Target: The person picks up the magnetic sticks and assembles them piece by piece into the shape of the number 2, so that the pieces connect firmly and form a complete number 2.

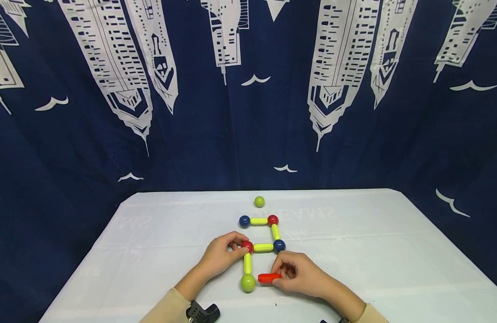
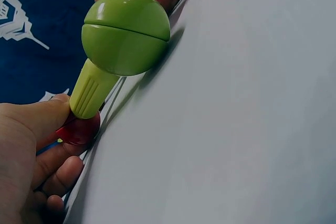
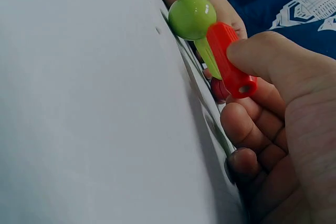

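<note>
My left hand (image 1: 220, 255) pinches a red ball (image 1: 247, 246) between thumb and fingers. From that ball a yellow-green stick (image 1: 247, 264) runs toward me to a green ball (image 1: 248, 283). Another yellow-green stick (image 1: 263, 247) leads right to a blue ball (image 1: 279, 246). A red stick (image 3: 229, 61) is pinched between thumb and fingers of my right hand (image 1: 301, 273); in the head view its left end is close to the green ball. Whether the two touch I cannot tell. In the left wrist view the green ball (image 2: 126, 32) partly hides the red stick.
Beyond the blue ball, a stick (image 1: 276, 232) joins a second red ball (image 1: 272, 220), and another stick (image 1: 258, 221) links that to a second blue ball (image 1: 244, 221). A loose green ball (image 1: 259, 201) lies near the far edge of the white table (image 1: 353, 233). A dark printed curtain (image 1: 232, 134) hangs behind.
</note>
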`<state>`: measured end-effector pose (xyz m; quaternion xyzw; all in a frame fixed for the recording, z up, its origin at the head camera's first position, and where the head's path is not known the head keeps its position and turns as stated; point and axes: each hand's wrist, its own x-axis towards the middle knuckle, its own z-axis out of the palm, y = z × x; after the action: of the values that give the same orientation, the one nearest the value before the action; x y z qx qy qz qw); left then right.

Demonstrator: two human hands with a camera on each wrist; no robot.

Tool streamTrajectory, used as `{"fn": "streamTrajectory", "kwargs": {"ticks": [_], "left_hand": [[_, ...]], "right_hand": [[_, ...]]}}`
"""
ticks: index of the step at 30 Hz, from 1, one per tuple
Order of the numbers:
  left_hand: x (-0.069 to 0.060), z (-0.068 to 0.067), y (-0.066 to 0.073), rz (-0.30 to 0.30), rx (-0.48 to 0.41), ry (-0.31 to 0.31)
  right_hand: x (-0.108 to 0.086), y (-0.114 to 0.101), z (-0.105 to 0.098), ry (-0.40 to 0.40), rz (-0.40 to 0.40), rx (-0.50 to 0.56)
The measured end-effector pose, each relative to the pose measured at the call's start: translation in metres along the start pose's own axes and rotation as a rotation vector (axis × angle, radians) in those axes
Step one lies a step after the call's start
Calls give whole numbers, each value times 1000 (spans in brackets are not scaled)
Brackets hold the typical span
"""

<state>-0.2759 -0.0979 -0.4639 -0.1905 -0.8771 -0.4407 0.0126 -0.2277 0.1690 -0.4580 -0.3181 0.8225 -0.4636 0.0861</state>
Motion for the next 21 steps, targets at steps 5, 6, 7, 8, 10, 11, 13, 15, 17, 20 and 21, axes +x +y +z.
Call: {"fn": "streamTrajectory", "kwargs": {"ticks": [5,6,7,8,10,11,13,15,17,20,21], "left_hand": [[0,0,0,-4,-6,-4],[0,0,0,-4,-7,-4],[0,0,0,-4,-7,-5],[0,0,0,-3,-7,-5],[0,0,0,2,-3,-3],[0,0,0,4,-2,-2],[0,0,0,7,-1,-1],[0,0,0,8,-3,1],[0,0,0,8,-6,1],[-1,0,0,8,-7,2],[-1,0,1,8,-6,2]], "right_hand": [[0,-2,0,7,29,-2],[1,-2,0,4,31,1],[1,-2,0,2,32,2],[1,-2,0,0,32,1],[1,-2,0,-3,28,-3],[1,-2,1,-3,26,-7],[1,-3,2,-3,16,-20],[1,-3,3,0,2,-35],[1,-3,4,3,-9,-46],[2,-3,5,8,-19,-56],[2,-3,5,11,-20,-58]]}}
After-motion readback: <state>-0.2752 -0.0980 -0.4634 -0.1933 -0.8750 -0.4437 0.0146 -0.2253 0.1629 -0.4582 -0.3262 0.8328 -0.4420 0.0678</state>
